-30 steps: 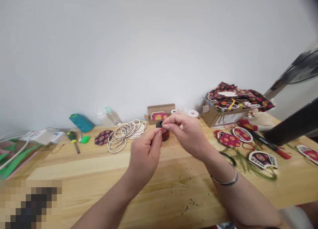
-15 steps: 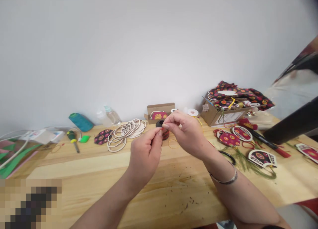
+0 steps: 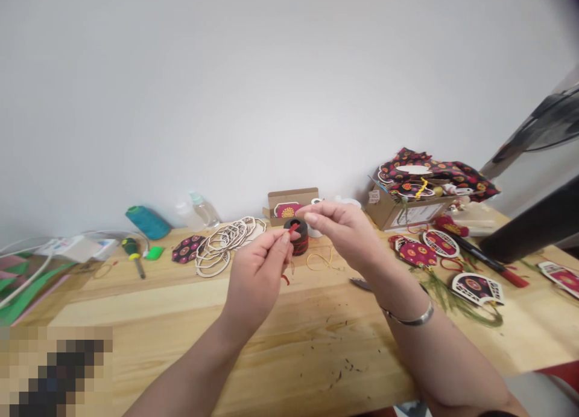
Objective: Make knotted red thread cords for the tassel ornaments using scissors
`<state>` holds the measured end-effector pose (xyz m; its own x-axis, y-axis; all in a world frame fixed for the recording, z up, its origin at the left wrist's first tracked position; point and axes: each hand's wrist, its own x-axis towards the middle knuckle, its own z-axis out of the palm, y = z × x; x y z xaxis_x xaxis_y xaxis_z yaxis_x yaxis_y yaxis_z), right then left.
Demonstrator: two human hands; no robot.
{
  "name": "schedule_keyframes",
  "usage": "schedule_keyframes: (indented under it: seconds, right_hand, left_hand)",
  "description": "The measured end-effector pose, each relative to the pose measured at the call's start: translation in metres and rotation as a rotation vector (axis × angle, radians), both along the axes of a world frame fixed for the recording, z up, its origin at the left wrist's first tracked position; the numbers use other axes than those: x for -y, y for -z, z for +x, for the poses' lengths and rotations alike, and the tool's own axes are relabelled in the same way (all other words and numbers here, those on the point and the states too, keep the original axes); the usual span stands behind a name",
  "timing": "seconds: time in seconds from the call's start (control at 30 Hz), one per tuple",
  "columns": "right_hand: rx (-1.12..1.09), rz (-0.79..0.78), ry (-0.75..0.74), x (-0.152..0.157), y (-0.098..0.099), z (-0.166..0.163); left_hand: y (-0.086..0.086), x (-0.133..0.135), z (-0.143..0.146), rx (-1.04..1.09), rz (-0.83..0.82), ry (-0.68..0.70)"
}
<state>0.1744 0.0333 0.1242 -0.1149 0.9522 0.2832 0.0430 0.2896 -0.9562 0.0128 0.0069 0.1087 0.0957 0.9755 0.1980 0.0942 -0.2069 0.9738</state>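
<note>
In front of me, my left hand [image 3: 257, 266] pinches a short piece of red cord [image 3: 294, 228] between thumb and forefinger, its tip poking out toward the right. A red end also shows below those fingers. My right hand [image 3: 344, 230] is closed in a pinch just to the right, apart from the left; anything between its fingertips is too small to make out. Behind both hands stands a dark spool [image 3: 300, 243] wound with red cord. A loop of thin yellow cord [image 3: 322, 259] lies on the table beside it. Under my right wrist a dark metal tip [image 3: 360, 282] shows.
Wooden frames [image 3: 226, 242], a patterned piece [image 3: 186, 248], a screwdriver [image 3: 132, 254] and a teal thread cone [image 3: 148, 222] lie left. On the right are a cardboard box [image 3: 402, 215], tasselled ornaments [image 3: 416, 252] and a black cylinder [image 3: 529, 221]. Dark scraps [image 3: 346, 364] dot the table.
My hands have moved apart: the left slightly left, the right slightly right and its fingers straighter. Red cord now shows at the left fingertips, and more of the spool is uncovered.
</note>
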Motion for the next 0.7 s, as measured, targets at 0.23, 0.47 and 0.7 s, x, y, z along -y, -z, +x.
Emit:
schedule_keyframes:
  seconds: [0.23, 0.47, 0.7]
  right_hand:
    - [-0.288, -0.362, -0.24, -0.008, 0.01, -0.002]
    - [-0.34, -0.358, -0.259, -0.01, 0.015, -0.003]
    - [-0.184, -0.167, -0.198, -0.004, 0.011, -0.005]
  left_hand:
    - [0.007, -0.005, -0.001, 0.162, -0.09, 0.099]
    - [0.003, 0.0, 0.0, 0.037, -0.112, 0.072]
    - [0.005, -0.001, 0.0, 0.051, -0.101, 0.093]
